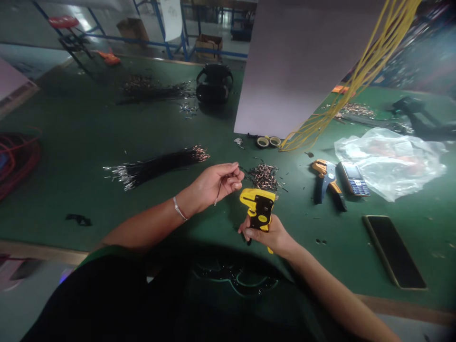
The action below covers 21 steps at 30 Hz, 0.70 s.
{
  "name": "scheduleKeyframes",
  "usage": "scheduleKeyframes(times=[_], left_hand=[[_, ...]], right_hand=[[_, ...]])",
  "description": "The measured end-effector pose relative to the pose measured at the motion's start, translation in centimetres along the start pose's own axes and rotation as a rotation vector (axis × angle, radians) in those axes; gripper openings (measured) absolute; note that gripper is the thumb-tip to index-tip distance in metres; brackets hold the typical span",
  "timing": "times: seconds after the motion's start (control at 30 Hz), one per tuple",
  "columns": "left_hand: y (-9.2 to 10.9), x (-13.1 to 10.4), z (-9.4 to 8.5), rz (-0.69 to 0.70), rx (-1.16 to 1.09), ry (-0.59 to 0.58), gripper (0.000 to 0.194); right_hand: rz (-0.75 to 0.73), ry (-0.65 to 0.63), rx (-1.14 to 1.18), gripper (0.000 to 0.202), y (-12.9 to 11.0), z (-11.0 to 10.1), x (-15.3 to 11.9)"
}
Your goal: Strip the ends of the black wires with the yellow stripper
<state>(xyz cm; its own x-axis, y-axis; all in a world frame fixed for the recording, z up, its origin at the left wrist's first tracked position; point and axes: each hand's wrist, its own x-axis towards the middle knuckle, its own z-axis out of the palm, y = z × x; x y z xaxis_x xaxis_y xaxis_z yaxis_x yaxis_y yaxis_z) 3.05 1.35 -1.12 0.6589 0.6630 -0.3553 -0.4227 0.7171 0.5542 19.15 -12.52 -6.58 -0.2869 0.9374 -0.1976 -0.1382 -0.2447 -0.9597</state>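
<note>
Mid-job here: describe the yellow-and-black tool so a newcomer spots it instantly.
On the green tabletop, find the small pile of black and copper-coloured bits near the middle. Just nearer the wearer, the right hand grips the yellow-and-black tool. Its bright yellow head and being held set it apart from the orange-and-dark-blue tool lying beside the keypad phone.

left hand (214, 185) pinched, right hand (273, 235) curled, forearms (146, 223) angled inward

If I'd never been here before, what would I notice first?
Probably the bright yellow tool in the right grip, near the middle. Next, perhaps the yellow wires slanting down at the upper right, partly in front of a big pale panel. Just beyond the tool lies a heap of coppery bits.
</note>
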Motion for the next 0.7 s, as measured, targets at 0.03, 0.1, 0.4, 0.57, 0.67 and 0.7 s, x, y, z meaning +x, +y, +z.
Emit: scheduleKeyframes(times=[0.03, 0.1, 0.4, 0.57, 0.67, 0.7], left_hand=[[-0.03, 0.02, -0.07, -0.002, 0.003, -0.003, 0.028], [-0.09, 0.05, -0.21, 0.0, 0.009, -0.016, 0.027], [-0.25, 0.01, -0.15, 0.025, 0.032, -0.024, 0.028], [0.0, -0.1, -0.06, 0.043, 0.065, -0.046, 0.029], [0.22, -0.17, -0.15, 0.056, 0.095, -0.06, 0.028], [0.27, -0.18, -0.17, 0.061, 0.101, -0.063, 0.028]], right_hand=[[0.013, 0.001, -0.02, 0.029, -0.02, 0.0, -0.04], [0.025, 0.007, -0.053, 0.03, -0.11, 0.02, -0.11], [0.014, 0.045, -0.022, 0.03, -0.05, 0.38, -0.05], [0.027, 0.031, 0.019, 0.031, -0.04, 0.53, 0.05], [0.018, 0.033, 0.068, 0.032, 0.04, 0.62, 0.19], [0.013, 0.038, 0.09, 0.032, 0.09, 0.66, 0.24]])
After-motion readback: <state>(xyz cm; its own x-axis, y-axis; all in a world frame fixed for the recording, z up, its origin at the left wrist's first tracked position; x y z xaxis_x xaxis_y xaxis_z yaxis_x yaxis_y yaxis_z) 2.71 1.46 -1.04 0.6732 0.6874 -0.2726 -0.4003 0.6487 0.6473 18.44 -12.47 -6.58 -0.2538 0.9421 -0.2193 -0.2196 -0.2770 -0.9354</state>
